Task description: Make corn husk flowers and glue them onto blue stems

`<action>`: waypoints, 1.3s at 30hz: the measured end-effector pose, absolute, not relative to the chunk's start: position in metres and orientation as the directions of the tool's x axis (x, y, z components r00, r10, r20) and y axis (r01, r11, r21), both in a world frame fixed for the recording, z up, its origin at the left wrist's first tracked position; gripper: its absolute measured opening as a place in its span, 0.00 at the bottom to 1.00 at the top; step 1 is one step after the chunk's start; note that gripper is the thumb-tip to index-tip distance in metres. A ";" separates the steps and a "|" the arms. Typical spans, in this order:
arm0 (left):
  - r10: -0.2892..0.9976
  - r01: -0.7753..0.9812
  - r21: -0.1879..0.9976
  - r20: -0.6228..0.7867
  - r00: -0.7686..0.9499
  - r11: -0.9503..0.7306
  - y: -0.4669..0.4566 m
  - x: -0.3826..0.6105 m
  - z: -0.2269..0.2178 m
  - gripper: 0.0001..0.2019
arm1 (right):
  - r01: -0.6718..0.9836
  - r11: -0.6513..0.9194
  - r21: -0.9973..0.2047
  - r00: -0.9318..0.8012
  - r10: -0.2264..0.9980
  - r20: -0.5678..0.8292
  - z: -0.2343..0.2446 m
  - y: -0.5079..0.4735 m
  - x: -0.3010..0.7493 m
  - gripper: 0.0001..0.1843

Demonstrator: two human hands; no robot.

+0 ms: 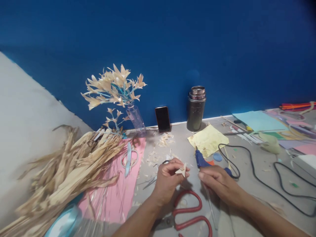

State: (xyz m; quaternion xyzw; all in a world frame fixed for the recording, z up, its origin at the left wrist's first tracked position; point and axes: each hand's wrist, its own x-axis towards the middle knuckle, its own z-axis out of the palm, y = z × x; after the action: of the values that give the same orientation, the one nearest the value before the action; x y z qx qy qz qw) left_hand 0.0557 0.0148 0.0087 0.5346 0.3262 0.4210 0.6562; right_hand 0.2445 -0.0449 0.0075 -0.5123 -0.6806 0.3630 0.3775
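My left hand (pixel 170 179) is closed in a pinch on a small cream husk flower (pixel 182 170). My right hand (pixel 221 182) is closed too, with a thin pale stick (pixel 211 209) slanting down from its fingers. Just beyond the right hand is a blue glue gun (pixel 202 159), partly hidden by it, nozzle toward a yellow sheet (pixel 207 140). Below and between the hands lie red-handled scissors (pixel 189 210), blades partly covered by my left forearm. A second, smaller pair of scissors (pixel 150 181) shows behind the left wrist.
Dried corn husks (pixel 66 177) and a blue ribbon roll (pixel 65 222) crowd the left, beside pink paper (pixel 134 154). Husk flowers stand in a clear bottle (pixel 135 118). A phone (pixel 163 119) and dark flask (pixel 196 110) stand by the wall. A black cord (pixel 254 168) winds rightward.
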 end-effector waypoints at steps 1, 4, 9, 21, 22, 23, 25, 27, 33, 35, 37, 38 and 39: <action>0.902 -0.204 0.976 0.025 0.430 0.071 0.015 0.056 0.009 0.05 | 0.425 0.234 -0.874 -0.232 0.962 0.145 0.007 -0.045 0.243 0.27; 0.910 -0.222 0.975 0.063 0.409 0.032 0.016 0.055 0.009 0.04 | 0.473 0.267 -0.840 -0.226 0.958 0.177 0.005 -0.042 0.239 0.16; 0.887 -0.239 0.971 0.090 0.453 0.023 0.013 0.057 0.010 0.04 | 0.394 0.173 -0.903 -0.074 0.985 0.156 0.007 -0.038 0.238 0.09; 0.867 -0.221 0.923 -0.186 0.463 0.316 0.007 0.062 0.004 0.19 | -0.049 -0.042 -0.998 0.007 0.999 -0.043 0.008 -0.038 0.237 0.10; 0.874 -0.224 0.921 -0.193 0.445 0.317 0.008 0.062 0.003 0.17 | -0.066 -0.054 -0.996 0.010 0.998 -0.055 0.009 -0.037 0.237 0.10; 0.875 -0.238 0.913 -0.203 0.439 0.331 0.009 0.062 0.002 0.18 | -0.080 -0.066 -0.995 0.006 0.998 -0.067 0.009 -0.038 0.237 0.11; 0.850 -0.287 0.872 -0.229 0.475 0.396 0.010 0.061 0.001 0.21 | -0.097 -0.075 -0.992 0.001 0.997 -0.076 0.009 -0.038 0.237 0.11; 0.805 -0.328 0.823 -0.237 0.544 0.464 0.010 0.061 0.001 0.22 | -0.101 -0.073 -0.992 -0.005 0.997 -0.073 0.009 -0.039 0.237 0.12; 0.797 -0.477 0.720 -0.174 0.579 0.503 0.011 0.063 0.007 0.18 | -0.101 -0.063 -0.993 0.023 0.998 -0.065 0.006 -0.038 0.240 0.15; 0.806 -0.496 0.712 -0.169 0.567 0.498 0.011 0.063 0.008 0.16 | -0.112 -0.058 -0.992 0.026 0.998 -0.061 0.005 -0.038 0.241 0.16; 0.818 -0.475 0.741 -0.173 0.548 0.475 0.012 0.062 0.009 0.16 | -0.121 -0.057 -0.991 0.032 0.998 -0.062 0.005 -0.037 0.242 0.16; 0.822 -0.447 0.764 -0.184 0.539 0.465 0.011 0.062 0.009 0.16 | -0.120 -0.055 -0.991 0.038 0.998 -0.060 0.005 -0.037 0.242 0.16; 0.824 -0.418 0.784 -0.198 0.531 0.458 0.011 0.061 0.008 0.16 | -0.113 -0.050 -0.992 0.044 0.997 -0.055 0.006 -0.037 0.242 0.15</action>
State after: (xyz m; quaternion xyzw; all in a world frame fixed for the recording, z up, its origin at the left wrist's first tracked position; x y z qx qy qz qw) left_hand 0.0613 0.0110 0.0083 0.3484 0.2911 0.3868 0.8027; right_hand 0.2417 -0.0371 0.0056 -0.4959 -0.4459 0.5282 0.5257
